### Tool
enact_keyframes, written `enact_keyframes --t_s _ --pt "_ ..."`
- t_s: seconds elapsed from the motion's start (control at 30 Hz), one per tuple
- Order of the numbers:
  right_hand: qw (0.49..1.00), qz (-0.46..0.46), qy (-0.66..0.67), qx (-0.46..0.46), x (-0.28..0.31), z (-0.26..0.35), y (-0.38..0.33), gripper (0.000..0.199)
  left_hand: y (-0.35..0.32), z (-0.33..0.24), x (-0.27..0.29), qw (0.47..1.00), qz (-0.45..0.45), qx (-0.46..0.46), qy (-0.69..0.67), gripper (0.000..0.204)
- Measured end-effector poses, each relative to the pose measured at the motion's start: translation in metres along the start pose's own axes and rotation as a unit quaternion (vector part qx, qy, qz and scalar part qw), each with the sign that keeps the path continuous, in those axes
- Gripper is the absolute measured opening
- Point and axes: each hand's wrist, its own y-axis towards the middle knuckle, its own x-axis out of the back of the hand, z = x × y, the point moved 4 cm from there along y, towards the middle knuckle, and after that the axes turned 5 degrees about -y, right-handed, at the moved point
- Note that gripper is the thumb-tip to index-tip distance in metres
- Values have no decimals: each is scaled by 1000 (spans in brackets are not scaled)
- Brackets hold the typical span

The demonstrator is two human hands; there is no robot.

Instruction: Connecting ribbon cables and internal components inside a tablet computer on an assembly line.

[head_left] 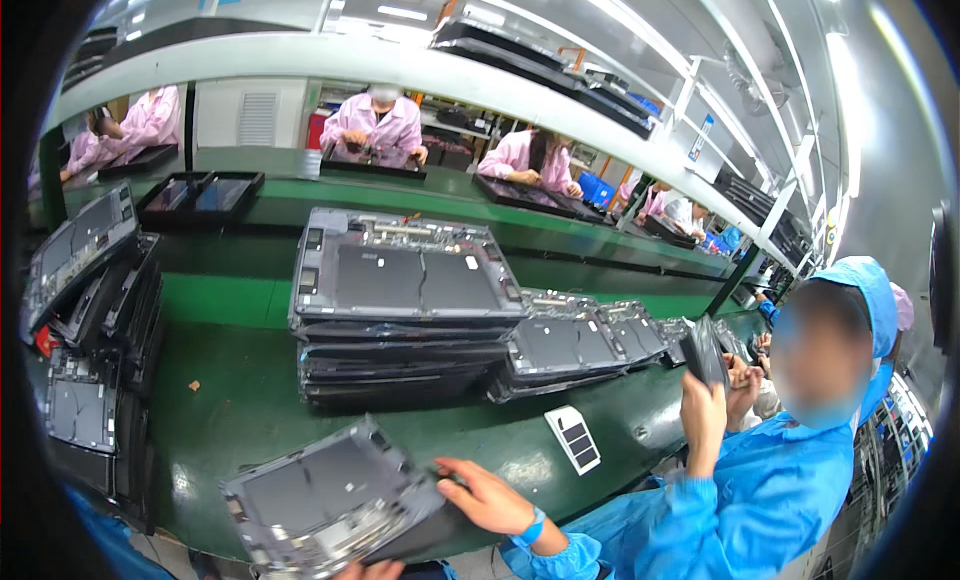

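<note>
An uncovered laptop base [320, 490], with a dark battery and circuit boards showing, is tilted at the near edge of the green bench. My right hand [490, 495], wearing a blue wristband, grips its right corner between thumb and fingers. At the lower edge of the picture, my left hand [370, 571] has its fingers against the base's near side; most of that hand is cut off. Beyond the base rises a tall stack of similar laptop bases [405, 280]. A white card with dark rectangles [573, 440] lies to the right of my hands.
More laptop bases are piled at the left [85, 400] and along the bench to the right [565, 345]. At my right, a co-worker in blue [760, 480] holds a dark flat part [705, 355]. People in pink work across the bench, under a white overhead shelf [400, 65].
</note>
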Motion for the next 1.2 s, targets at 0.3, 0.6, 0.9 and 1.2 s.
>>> enact_keyframes --t_s 0.3,0.6,0.9,1.2 --pt "965 -258 39 -38 46 -28 -49 34 -8 11 -33 953 148 264 3 64" --pt "988 -135 -72 -19 4 16 4 32 -63 -108 -19 653 47 -432 621 35" --pt "963 -261 70 3 11 13 0 42 1 -142 -49 456 102 -358 808 25" --pt "965 73 246 53 -31 54 1 56 5 -148 -57 480 231 -244 810 21"
